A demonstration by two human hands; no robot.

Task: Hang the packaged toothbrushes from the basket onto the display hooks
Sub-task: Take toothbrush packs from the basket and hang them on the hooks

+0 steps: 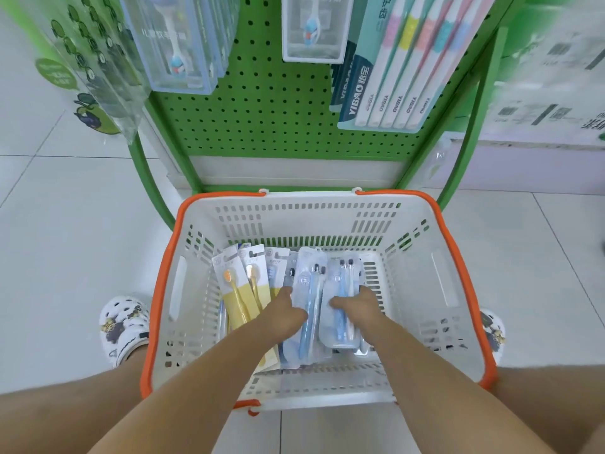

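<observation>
A white basket with an orange rim (458,257) stands on the floor in front of me, below the green pegboard display (278,109). Several packaged toothbrushes lie in it: yellow packs (234,290) on the left, a blue pack (309,283) in the middle and a blue twin pack (342,329) on the right. Both my hands are down inside the basket. My left hand (284,314) curls its fingers on the left edge of the middle blue pack. My right hand (358,306) grips the twin pack, thumb on top. The hooks themselves are hidden behind hanging packs.
Boxed children's toothbrushes (176,44) hang at the pegboard's upper left, one more (314,27) at top centre, and a large multi-brush pack (402,60) at the right. My feet in white clogs (122,322) flank the basket on the tiled floor.
</observation>
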